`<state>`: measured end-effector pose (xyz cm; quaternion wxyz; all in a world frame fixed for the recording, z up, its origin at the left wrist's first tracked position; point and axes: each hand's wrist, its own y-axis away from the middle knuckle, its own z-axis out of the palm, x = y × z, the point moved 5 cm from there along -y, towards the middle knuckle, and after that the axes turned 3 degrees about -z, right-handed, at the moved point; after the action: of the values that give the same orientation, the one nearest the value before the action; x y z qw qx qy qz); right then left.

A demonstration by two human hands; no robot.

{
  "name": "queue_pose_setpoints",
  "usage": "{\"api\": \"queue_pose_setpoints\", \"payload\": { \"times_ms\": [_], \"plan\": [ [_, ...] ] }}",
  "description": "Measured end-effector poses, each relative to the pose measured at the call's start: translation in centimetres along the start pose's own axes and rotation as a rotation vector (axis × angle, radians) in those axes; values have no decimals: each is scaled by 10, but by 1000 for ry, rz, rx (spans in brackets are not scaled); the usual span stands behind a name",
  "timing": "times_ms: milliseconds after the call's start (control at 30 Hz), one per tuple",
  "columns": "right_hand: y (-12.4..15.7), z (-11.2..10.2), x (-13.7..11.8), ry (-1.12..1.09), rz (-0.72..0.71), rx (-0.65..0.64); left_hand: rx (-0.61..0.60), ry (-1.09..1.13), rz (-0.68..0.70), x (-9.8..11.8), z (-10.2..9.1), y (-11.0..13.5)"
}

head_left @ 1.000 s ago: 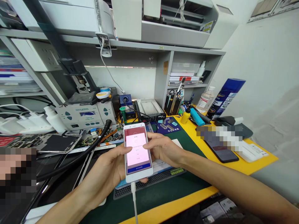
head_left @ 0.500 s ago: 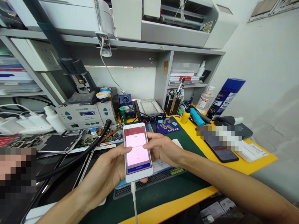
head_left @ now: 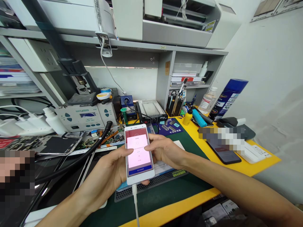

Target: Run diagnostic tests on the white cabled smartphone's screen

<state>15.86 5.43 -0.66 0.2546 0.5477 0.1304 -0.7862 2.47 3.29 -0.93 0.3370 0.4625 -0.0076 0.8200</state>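
Note:
A white smartphone [head_left: 139,154] with a lit pink and red screen is held above the green work mat [head_left: 170,192]. My left hand [head_left: 110,172] cradles it from below and the left, thumb lying on the screen's left edge. My right hand [head_left: 165,150] grips its right edge, fingers curled behind and thumb at the screen's side. A white charging cable [head_left: 135,201] hangs from the phone's bottom port toward me.
A soldering station [head_left: 85,116], a black hose [head_left: 78,157] and loose phone parts crowd the left. A hot plate [head_left: 151,111], tool holder [head_left: 175,105], yellow bottle [head_left: 188,117], blue spray can [head_left: 227,97] and a dark phone [head_left: 223,153] stand right on the yellow bench.

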Motion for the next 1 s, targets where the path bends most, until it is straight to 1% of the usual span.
{"api": "queue_pose_setpoints", "payload": {
  "times_ms": [333,1000],
  "plan": [
    [0,0,0,3,0,-2,-9,21,-7,0,2,1],
    [1,2,-2,2,5,19,-18,-14,2,1,4,1]
  ]
}}
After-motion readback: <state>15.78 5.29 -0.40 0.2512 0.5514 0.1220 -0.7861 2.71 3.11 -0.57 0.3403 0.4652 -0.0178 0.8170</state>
